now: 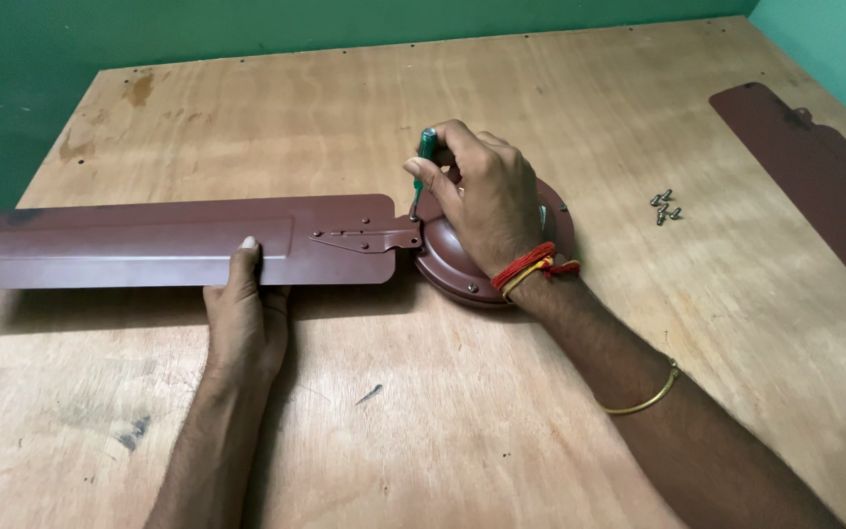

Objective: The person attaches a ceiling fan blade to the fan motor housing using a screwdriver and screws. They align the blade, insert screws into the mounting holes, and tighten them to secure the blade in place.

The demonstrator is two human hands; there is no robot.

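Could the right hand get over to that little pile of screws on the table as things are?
Probably yes. The screws lie on bare table just right of the fan motor housing, with nothing between. But the right hand is gripping a green screwdriver, so it isn't free to pick them up.

Right hand (482,196) grips green screwdriver (426,147) at blade bracket (369,237) — left hand (245,318) steadies brown fan blade (149,240).
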